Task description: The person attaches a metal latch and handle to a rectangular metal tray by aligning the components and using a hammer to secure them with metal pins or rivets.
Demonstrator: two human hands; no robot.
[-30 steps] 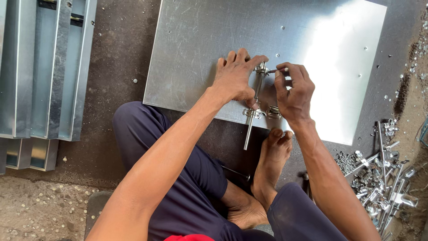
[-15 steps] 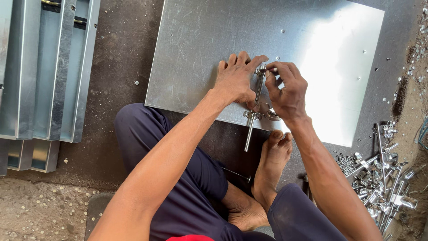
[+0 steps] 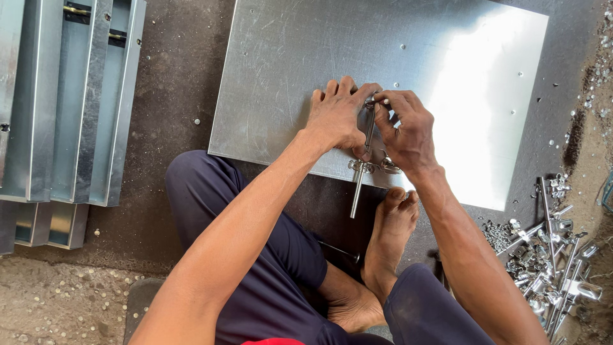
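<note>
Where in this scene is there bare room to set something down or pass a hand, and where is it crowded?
Free: the metal sheet left of the left hand; the dark floor strip between the sheet and the metal channels. Crowded: the latch rod under both hands, right hand included, and the pile of bolts and fittings at lower right.

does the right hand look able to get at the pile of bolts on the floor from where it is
Probably yes. The right hand is busy pinching the rod's top on the metal sheet, but the pile of bolts lies uncovered on the floor on its own side, with nothing between.
</note>
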